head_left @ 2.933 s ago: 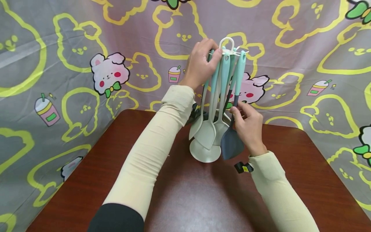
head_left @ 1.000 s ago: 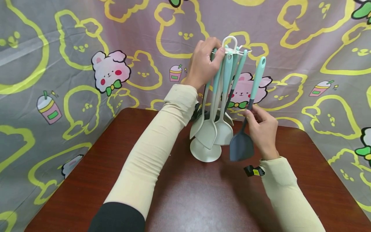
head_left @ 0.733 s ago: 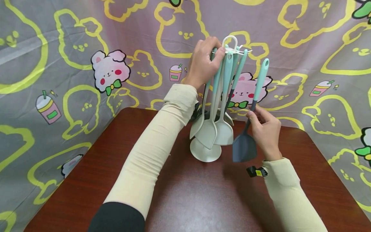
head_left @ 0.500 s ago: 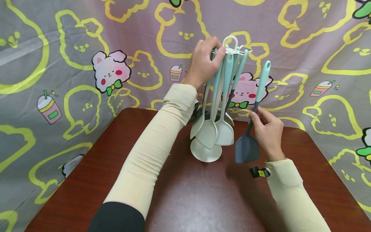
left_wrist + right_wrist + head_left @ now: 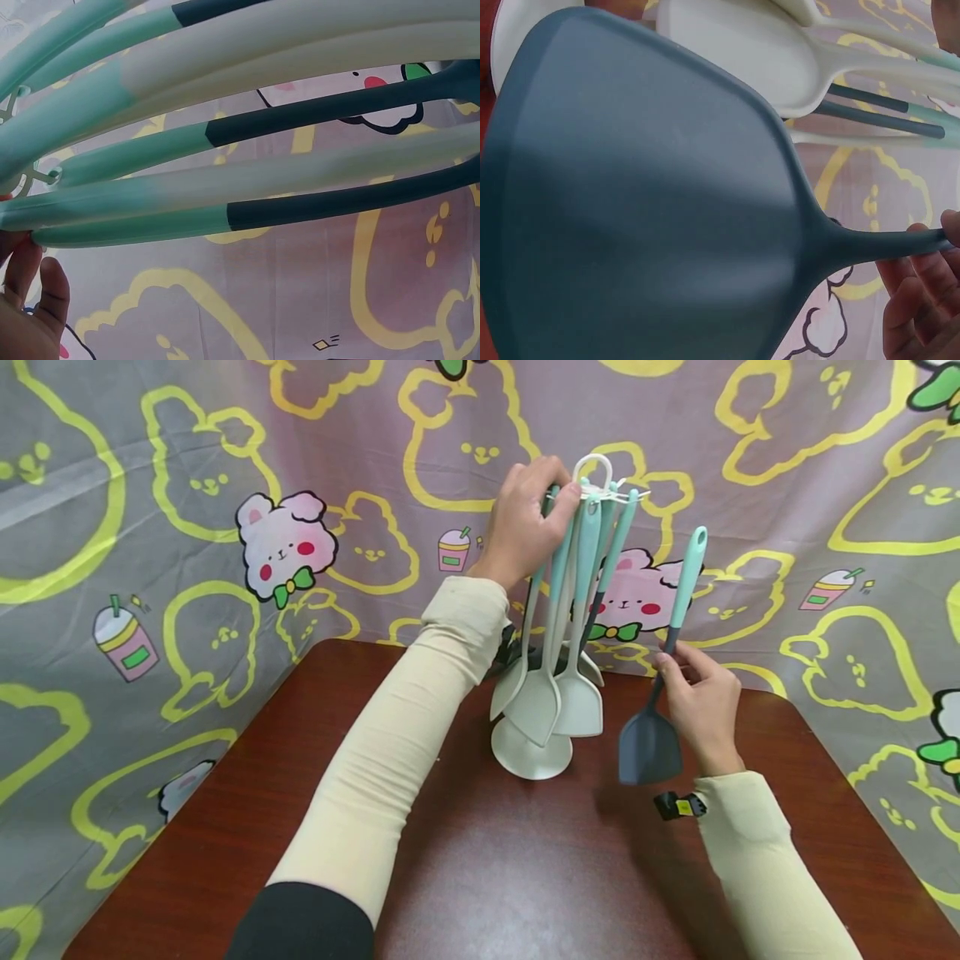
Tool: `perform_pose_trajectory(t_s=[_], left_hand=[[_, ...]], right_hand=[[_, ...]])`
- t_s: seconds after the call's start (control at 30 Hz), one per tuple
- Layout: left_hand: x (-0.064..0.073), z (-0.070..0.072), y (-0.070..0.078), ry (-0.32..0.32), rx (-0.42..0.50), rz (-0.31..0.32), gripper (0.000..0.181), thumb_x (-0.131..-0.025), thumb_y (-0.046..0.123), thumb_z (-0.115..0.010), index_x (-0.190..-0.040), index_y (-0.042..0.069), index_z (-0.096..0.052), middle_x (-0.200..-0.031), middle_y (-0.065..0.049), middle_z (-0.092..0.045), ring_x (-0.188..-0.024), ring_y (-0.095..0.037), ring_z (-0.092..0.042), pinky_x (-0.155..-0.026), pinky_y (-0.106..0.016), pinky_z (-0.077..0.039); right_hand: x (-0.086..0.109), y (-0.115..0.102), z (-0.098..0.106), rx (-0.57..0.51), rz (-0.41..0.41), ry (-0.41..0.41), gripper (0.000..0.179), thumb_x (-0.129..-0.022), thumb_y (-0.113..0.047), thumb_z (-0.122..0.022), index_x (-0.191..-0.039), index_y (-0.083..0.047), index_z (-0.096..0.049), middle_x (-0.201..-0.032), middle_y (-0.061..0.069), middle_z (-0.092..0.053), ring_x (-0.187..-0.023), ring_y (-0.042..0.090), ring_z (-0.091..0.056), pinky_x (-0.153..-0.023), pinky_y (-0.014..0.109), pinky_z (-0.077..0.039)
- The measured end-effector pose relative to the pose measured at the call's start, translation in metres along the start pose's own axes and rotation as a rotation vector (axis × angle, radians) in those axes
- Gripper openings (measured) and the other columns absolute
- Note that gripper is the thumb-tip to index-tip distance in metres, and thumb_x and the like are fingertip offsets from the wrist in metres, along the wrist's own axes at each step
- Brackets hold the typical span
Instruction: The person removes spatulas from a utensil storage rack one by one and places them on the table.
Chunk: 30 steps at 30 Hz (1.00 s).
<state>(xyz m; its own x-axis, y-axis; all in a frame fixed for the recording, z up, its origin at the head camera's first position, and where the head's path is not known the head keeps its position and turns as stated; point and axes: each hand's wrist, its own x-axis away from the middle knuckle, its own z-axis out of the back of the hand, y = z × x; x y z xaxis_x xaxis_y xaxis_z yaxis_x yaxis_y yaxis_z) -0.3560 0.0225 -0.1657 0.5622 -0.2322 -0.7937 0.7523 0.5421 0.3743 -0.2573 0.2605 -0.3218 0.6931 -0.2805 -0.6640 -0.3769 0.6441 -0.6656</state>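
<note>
My right hand (image 5: 705,706) pinches the dark grey neck of a spatula (image 5: 649,747) with a mint-green handle. The spatula hangs blade down, apart from the utensil rack (image 5: 531,756) and right of it. Filling much of the right wrist view is its blade (image 5: 645,180). At the rack's top, my left hand (image 5: 525,522) grips the hook ring beside the white loop; its fingers are partly hidden behind the handles. Several mint-handled utensils hang there, among them a cream turner (image 5: 542,702) and a squarer cream one (image 5: 579,703). Dark-necked utensils (image 5: 315,116) show in the left wrist view.
The rack's round white base stands on a brown wooden table (image 5: 480,877). A patterned curtain (image 5: 360,452) with bunny figures hangs close behind the table and along both sides. A small black wrist device (image 5: 678,807) sits at the right cuff.
The spatula has come off the rack. My right hand has carried it to the right and slightly down, away from the other utensils. My left hand has kept its grip on the rack's top.
</note>
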Motion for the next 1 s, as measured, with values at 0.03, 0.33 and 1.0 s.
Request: perform_pose_trajectory(t_s=[0.03,0.33,1.0], left_hand=[[0.0,0.0,0.0,0.0,-0.001,0.001,0.021,-0.099,0.023,-0.048,-0.094,0.008,-0.062,-0.094,-0.001,-0.061,-0.093,-0.016,-0.046,-0.087,-0.021,-0.036],[0.001,-0.001,0.001,-0.003,0.0,0.015,0.021,-0.099,0.024,-0.048,-0.094,0.008,-0.062,-0.094,-0.001,-0.06,-0.092,-0.015,-0.044,-0.085,-0.021,-0.037],[0.0,0.0,0.0,-0.008,0.007,0.028,0.021,-0.1,0.024,-0.048,-0.094,0.009,-0.061,-0.094,0.001,-0.059,-0.096,-0.017,-0.047,-0.086,-0.02,-0.037]], right_hand=[[0.0,0.001,0.0,0.001,-0.003,-0.003,0.024,-0.095,-0.023,-0.066,-0.107,-0.004,-0.075,-0.074,-0.044,-0.055,-0.065,-0.018,-0.055,-0.054,0.011,-0.038],[-0.003,0.006,0.004,0.031,-0.018,-0.007,0.024,-0.095,-0.022,-0.064,-0.107,-0.004,-0.075,-0.071,-0.042,-0.054,-0.063,-0.018,-0.055,-0.057,0.008,-0.039],[-0.012,0.019,0.015,0.098,-0.041,-0.01,0.025,-0.094,-0.022,-0.066,-0.108,-0.005,-0.076,-0.069,-0.046,-0.05,-0.062,-0.023,-0.051,-0.056,0.004,-0.037]])
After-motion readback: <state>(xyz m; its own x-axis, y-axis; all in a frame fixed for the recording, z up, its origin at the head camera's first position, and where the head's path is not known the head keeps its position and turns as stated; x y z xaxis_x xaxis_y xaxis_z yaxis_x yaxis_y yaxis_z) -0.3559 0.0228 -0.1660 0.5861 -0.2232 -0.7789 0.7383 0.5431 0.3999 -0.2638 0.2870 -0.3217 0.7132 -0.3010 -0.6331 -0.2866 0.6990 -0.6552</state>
